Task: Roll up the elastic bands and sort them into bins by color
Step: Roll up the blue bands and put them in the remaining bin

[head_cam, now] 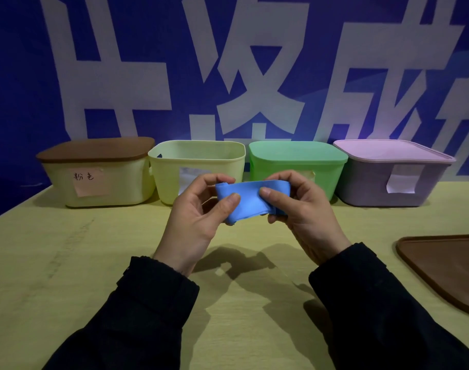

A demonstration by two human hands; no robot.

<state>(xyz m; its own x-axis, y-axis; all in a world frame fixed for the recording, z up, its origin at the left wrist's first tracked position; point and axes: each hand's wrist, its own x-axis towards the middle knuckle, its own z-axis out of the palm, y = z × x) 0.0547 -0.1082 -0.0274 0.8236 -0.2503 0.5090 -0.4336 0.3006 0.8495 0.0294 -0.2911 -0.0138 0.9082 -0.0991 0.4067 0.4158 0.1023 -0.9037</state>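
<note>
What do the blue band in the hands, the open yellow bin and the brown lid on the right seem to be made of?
Blue band: likely stretch fabric or soft rubber, matte; it bends limply and has a rolled end. Open yellow bin: probably moulded plastic, smooth, with thin even walls and rounded corners. Brown lid: stiff, matte, with a raised rim; plastic or wood-look, unclear.

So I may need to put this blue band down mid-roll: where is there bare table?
Bare table lies left of the left hand, in front of the brown-lidded bin. The back edge is crowded with bins; the loose brown lid fills the right.
</note>
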